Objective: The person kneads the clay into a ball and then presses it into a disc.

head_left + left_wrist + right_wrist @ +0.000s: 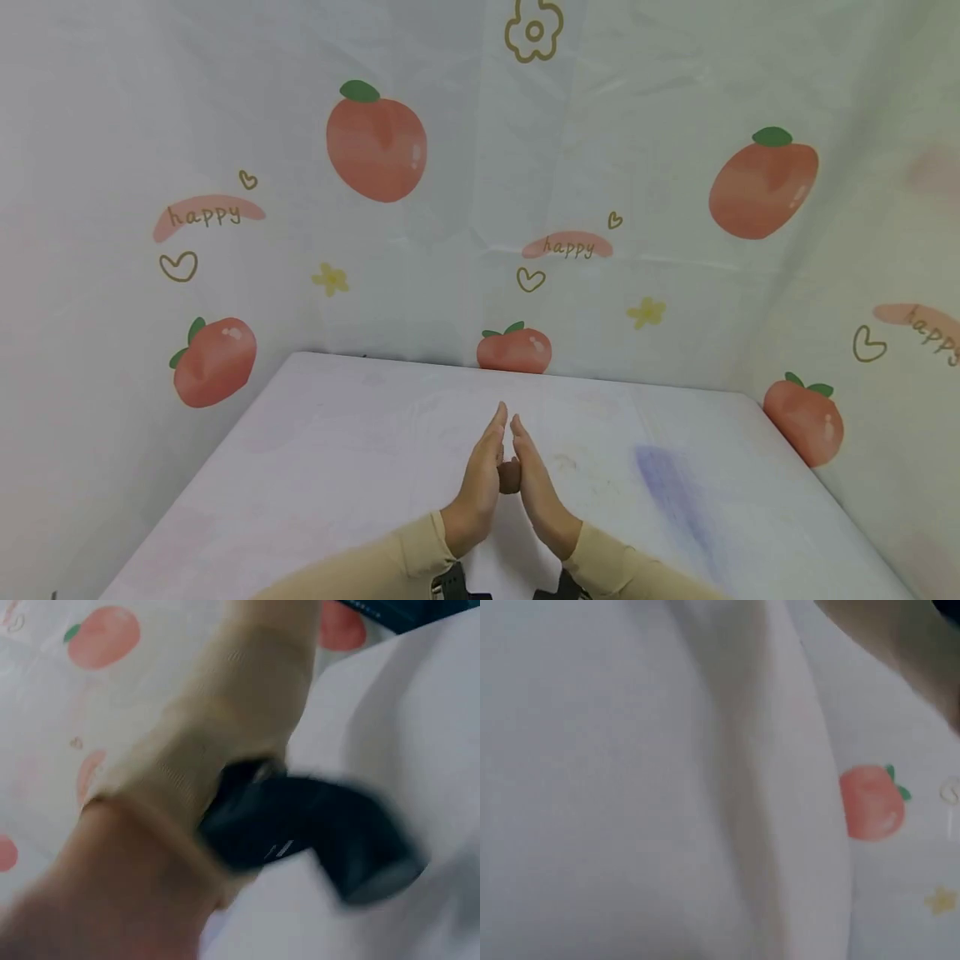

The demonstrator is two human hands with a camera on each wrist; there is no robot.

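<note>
In the head view a small brown lump, clay-like in look, (pixel 510 478) sits between the two palms above the table. My left hand (pixel 476 490) stands on its left side with fingers straight and pointing away from me. Facing it from the right, my right hand (pixel 543 493) has its fingers straight too. Both palms touch the lump, and the fingertips lean towards each other with a narrow gap. Most of the lump is hidden by the hands. Neither wrist view shows the lump.
A white table (pixel 360 450) with a bluish-purple smear (pixel 675 496) lies under the hands. Behind it hangs a white curtain (pixel 450 242) printed with red fruit. The left wrist view has a beige sleeve (pixel 225 697) and a dark wrist-worn device (pixel 300 817), blurred.
</note>
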